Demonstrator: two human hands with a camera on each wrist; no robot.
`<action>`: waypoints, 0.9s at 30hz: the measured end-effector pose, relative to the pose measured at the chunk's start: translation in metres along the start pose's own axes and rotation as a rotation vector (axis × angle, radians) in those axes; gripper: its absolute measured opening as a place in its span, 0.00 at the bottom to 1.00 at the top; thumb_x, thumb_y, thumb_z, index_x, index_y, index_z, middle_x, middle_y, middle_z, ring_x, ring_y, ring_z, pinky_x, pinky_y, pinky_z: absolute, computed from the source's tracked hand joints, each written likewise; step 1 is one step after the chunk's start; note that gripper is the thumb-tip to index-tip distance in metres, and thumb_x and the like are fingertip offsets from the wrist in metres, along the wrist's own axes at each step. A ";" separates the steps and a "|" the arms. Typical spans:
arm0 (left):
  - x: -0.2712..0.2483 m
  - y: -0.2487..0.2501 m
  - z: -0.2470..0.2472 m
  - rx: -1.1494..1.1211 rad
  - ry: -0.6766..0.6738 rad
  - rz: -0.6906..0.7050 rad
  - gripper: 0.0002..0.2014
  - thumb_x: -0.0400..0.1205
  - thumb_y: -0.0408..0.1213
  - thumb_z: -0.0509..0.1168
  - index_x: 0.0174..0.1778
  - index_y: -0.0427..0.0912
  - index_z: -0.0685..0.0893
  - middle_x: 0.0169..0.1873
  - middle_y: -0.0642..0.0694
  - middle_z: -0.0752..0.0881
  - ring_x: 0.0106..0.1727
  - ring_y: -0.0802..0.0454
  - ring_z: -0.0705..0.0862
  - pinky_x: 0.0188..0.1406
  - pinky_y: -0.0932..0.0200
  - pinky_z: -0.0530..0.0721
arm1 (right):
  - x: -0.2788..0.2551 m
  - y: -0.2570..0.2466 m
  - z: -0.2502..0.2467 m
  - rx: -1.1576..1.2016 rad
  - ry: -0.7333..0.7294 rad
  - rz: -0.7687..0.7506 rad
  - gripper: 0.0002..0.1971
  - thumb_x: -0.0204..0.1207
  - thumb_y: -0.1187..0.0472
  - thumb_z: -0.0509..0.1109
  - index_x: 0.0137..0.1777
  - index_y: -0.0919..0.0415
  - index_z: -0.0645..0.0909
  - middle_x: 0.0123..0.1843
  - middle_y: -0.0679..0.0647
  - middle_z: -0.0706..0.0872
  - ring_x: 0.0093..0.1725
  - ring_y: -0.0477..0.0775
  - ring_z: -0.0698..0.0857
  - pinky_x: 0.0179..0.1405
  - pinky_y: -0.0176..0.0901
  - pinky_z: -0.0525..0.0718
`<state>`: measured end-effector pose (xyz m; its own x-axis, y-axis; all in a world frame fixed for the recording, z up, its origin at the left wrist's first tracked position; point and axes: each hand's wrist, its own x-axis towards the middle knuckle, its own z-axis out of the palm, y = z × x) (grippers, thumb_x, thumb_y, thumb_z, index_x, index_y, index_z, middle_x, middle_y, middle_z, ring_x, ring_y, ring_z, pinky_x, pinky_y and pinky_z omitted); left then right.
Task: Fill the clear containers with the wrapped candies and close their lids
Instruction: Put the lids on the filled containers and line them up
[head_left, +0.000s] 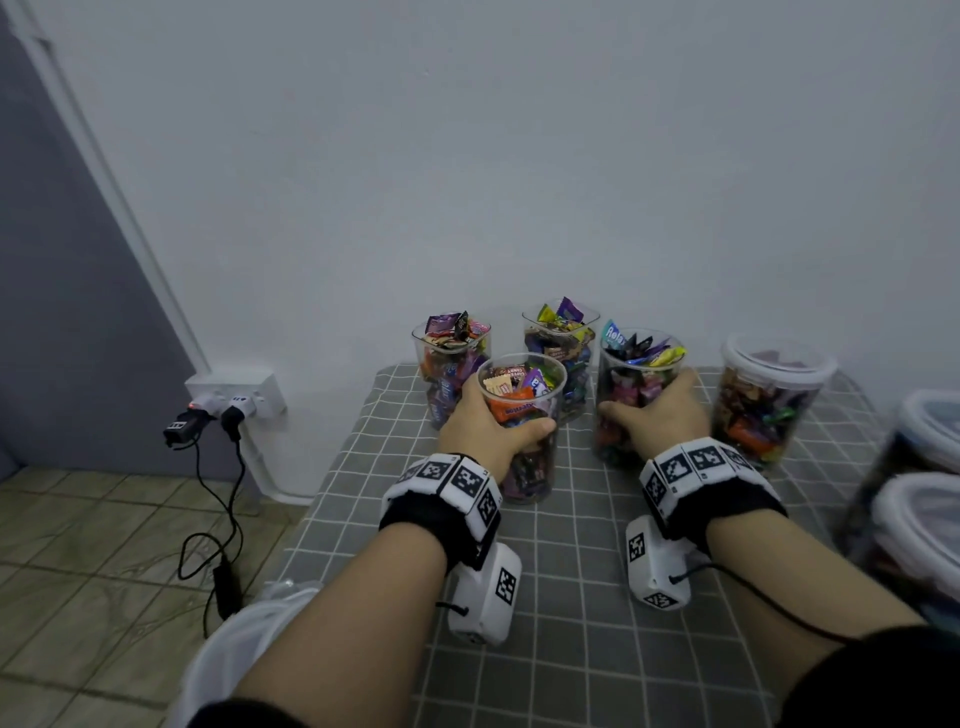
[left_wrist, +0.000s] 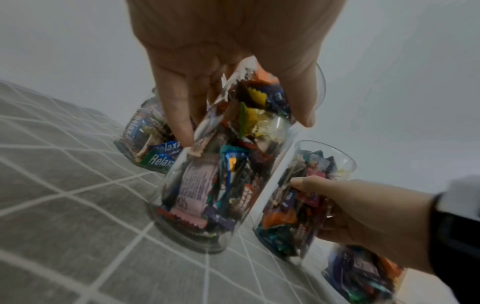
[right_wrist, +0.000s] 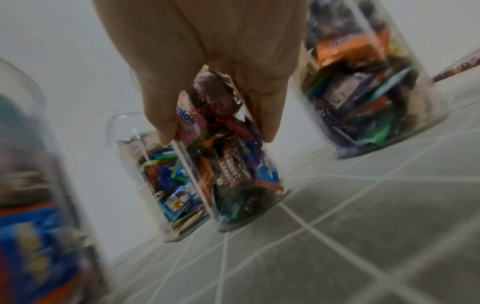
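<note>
The left hand (head_left: 485, 426) is wrapped round the front jar (head_left: 522, 410), thumb on one side and fingers on the other. The right hand (head_left: 657, 415) grips a second jar (head_left: 636, 374) the same way, just to the right of the first one. Both jars stand upright on the grey checked cloth (head_left: 571, 597), both are open on top, and both are packed with wrapped candies (head_left: 514, 387) that poke up past the rims. The two jars are close together but I cannot tell if they touch.

Behind the hands, near the white wall (head_left: 519, 156), stand two more open jars, the left back jar (head_left: 449, 358) and the right back jar (head_left: 563, 343), also full of candies. To the right of the right hand is a full lidded jar (head_left: 769, 400) with a white lid on it. More lidded tubs (head_left: 919, 519) sit at the far right edge of the cloth.

Off to the left, on the tiled floor (head_left: 78, 545), black cables (head_left: 218, 519) run down from a wall socket (head_left: 239, 389)
</note>
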<state>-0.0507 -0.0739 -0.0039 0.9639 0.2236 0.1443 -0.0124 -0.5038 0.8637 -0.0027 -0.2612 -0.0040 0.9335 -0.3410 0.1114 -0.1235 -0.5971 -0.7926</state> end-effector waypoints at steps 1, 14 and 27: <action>-0.001 0.002 0.000 0.008 -0.002 -0.005 0.46 0.64 0.52 0.80 0.75 0.49 0.65 0.67 0.47 0.80 0.67 0.46 0.79 0.69 0.48 0.76 | -0.008 0.001 -0.004 -0.004 -0.019 -0.014 0.36 0.65 0.52 0.81 0.64 0.66 0.65 0.62 0.65 0.82 0.59 0.67 0.82 0.51 0.50 0.78; -0.057 0.006 -0.012 -0.063 -0.049 -0.017 0.56 0.47 0.65 0.76 0.72 0.49 0.68 0.62 0.49 0.82 0.62 0.47 0.82 0.65 0.44 0.80 | -0.112 0.019 -0.056 0.002 -0.255 -0.141 0.35 0.63 0.55 0.83 0.62 0.61 0.65 0.66 0.60 0.80 0.65 0.61 0.78 0.55 0.43 0.74; -0.118 0.001 -0.042 -0.047 -0.119 -0.009 0.46 0.60 0.47 0.83 0.72 0.48 0.68 0.64 0.49 0.82 0.64 0.49 0.81 0.68 0.44 0.77 | -0.168 0.040 -0.082 0.070 -0.421 -0.206 0.37 0.57 0.55 0.86 0.60 0.52 0.66 0.59 0.50 0.82 0.60 0.52 0.81 0.64 0.51 0.79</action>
<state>-0.1755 -0.0656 0.0004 0.9888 0.1253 0.0806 -0.0137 -0.4620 0.8868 -0.1917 -0.2874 -0.0057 0.9933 0.1120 0.0298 0.0884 -0.5665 -0.8193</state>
